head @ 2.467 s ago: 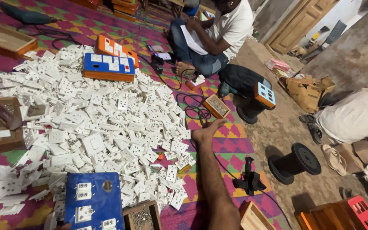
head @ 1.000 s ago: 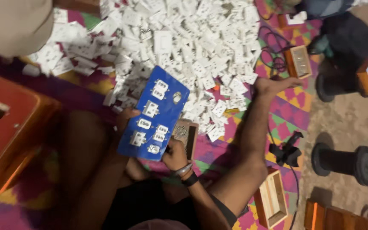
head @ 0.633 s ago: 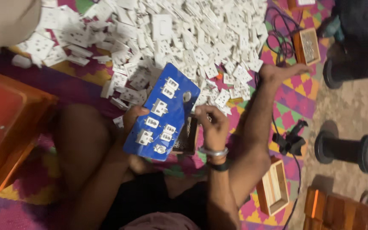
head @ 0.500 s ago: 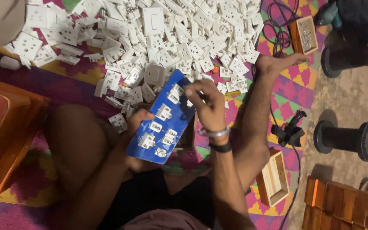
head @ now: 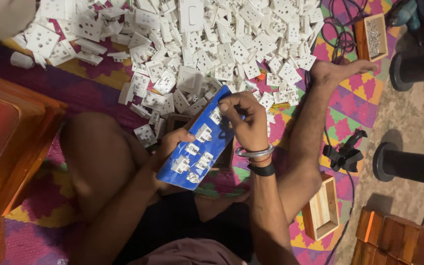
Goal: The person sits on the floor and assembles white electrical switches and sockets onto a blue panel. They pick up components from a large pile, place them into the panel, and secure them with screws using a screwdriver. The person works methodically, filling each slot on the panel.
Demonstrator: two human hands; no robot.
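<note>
Head view: left hand (head: pixel 172 145) clamps the blue rectangular switch panel (head: pixel 197 142) underneath, right hand (head: pixel 246 120) pinches its top white socket (head: pixel 216 116); tilted, it may slip onto the patterned floor mat (head: pixel 354 93).

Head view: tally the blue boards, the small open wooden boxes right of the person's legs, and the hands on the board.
Blue rectangular switch board: 1
Small open wooden boxes: 2
Hands gripping the board, left hand and right hand: 2
Total: 5
</note>
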